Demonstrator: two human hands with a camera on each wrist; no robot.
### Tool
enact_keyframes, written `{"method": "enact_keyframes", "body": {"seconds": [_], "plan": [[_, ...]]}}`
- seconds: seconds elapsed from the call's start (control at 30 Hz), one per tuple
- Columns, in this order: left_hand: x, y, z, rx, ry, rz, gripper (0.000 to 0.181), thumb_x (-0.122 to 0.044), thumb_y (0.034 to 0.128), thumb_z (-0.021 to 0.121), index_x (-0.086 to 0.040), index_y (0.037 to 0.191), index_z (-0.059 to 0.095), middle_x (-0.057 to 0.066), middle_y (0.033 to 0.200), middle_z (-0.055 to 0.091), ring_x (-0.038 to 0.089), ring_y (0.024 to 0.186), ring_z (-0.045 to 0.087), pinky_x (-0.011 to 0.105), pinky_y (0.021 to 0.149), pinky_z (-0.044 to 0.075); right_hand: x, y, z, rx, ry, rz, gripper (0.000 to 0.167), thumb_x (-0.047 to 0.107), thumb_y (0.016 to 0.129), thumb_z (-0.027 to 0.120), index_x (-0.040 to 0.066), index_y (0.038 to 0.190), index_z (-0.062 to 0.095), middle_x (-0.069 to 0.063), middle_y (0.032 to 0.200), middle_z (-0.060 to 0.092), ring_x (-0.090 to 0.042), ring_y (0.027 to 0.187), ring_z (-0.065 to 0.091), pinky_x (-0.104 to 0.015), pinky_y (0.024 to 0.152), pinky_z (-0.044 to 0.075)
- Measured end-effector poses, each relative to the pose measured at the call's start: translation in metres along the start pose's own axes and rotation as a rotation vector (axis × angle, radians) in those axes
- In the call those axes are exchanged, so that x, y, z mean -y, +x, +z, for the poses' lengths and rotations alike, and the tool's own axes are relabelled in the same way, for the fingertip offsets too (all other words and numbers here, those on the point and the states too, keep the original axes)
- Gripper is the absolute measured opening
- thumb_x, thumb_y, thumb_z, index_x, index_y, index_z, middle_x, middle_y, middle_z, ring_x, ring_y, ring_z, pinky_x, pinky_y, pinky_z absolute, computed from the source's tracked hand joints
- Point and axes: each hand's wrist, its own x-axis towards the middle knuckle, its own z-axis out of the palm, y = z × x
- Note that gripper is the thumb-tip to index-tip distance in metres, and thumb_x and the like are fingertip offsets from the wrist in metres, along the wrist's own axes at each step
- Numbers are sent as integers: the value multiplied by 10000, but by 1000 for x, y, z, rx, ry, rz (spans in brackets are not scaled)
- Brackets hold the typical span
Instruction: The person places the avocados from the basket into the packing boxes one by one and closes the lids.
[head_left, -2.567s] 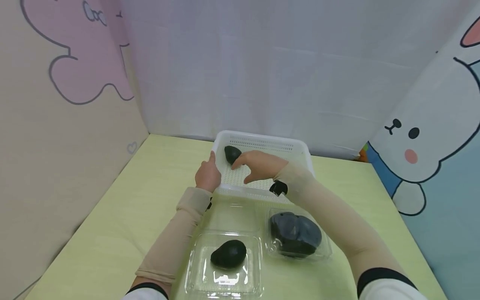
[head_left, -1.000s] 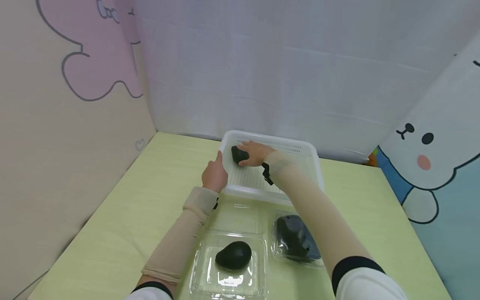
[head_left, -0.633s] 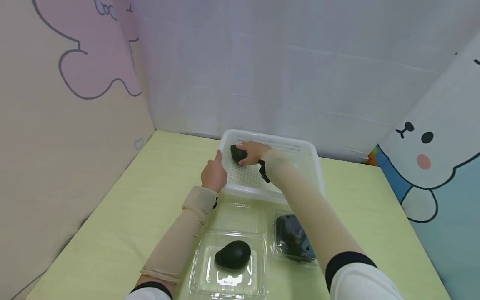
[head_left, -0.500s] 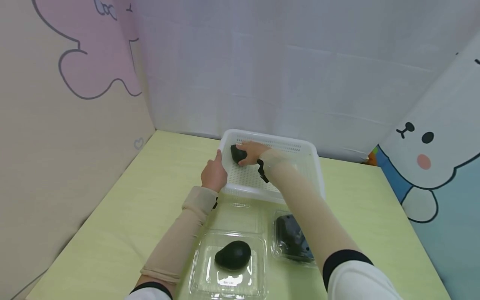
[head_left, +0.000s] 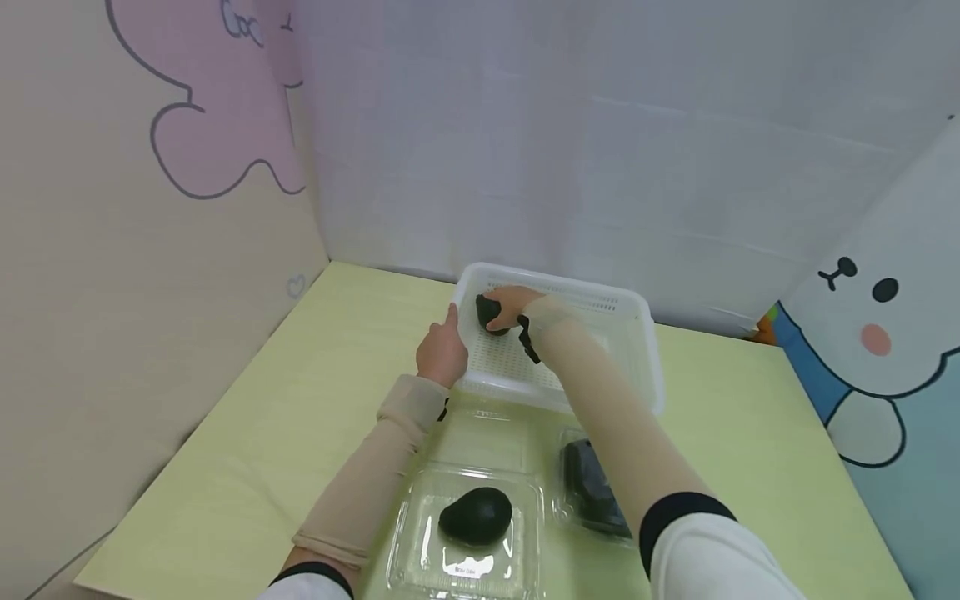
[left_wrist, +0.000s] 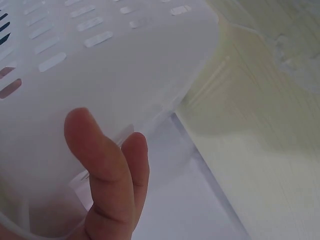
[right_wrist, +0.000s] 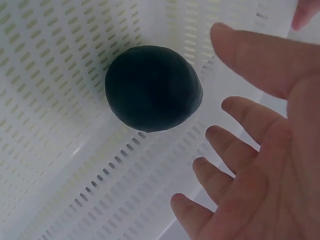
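Observation:
A dark green avocado point(head_left: 487, 310) lies at the left end of a white perforated basket point(head_left: 558, 390). Over that fruit is my right hand point(head_left: 513, 303); the right wrist view has its fingers spread, with a gap to the avocado point(right_wrist: 152, 89). At the basket's left rim, my left hand point(head_left: 442, 354) holds on; the left wrist view shows fingertips by the outer wall point(left_wrist: 120, 75). Nearer me, an avocado point(head_left: 477, 517) sits in a clear plastic clamshell point(head_left: 427, 554), whose lid point(head_left: 487, 433) is folded back toward the basket.
Right of it stands another clear clamshell point(head_left: 566, 508) with large dark fruit point(head_left: 588, 487) inside, partly hidden by my right forearm. A pale yellow table point(head_left: 300, 433) bears everything. A white curtain point(head_left: 562, 167) hangs behind, with cartoon-printed panels point(head_left: 97, 292) at the sides.
My right hand has moved left and forward, from beside the basket's avocado to over it. The left hand stays at the rim. The head view has turned slightly, shifting everything right.

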Motion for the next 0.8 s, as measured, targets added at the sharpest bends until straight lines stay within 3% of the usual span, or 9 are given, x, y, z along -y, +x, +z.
{"method": "enact_keyframes", "body": {"seconds": [0.27,0.5,0.67,0.8], "plan": [[1,-1,-4,-11,2,6,695,-75,956,496,-178,1565,177,224,1126,561,244,691,531,334,515,452,0,20,-4,38,41,44,772,228,926,650,169,1558,211,-68,1604,185,-261,1465,174,-401,1184,207],[0,-1,-4,1,-20,-5,715,-62,952,494,-201,1568,158,228,1139,554,223,635,507,305,477,430,1,26,-7,73,178,59,865,77,864,708,207,1559,211,-29,1616,143,-223,1469,155,-381,1170,244],[0,-1,-3,-1,-34,11,712,-55,949,501,-183,1566,171,237,1150,559,221,621,507,303,471,429,4,28,-4,60,62,40,787,112,906,667,171,1554,224,-63,1602,192,-230,1472,151,-364,1193,172],[0,-1,-4,-21,-32,14,697,-57,951,499,-175,1563,187,236,1144,563,227,636,507,313,479,426,7,31,-2,40,50,64,684,118,960,579,187,1551,241,-50,1589,238,-214,1451,221,-349,1181,209]]}}
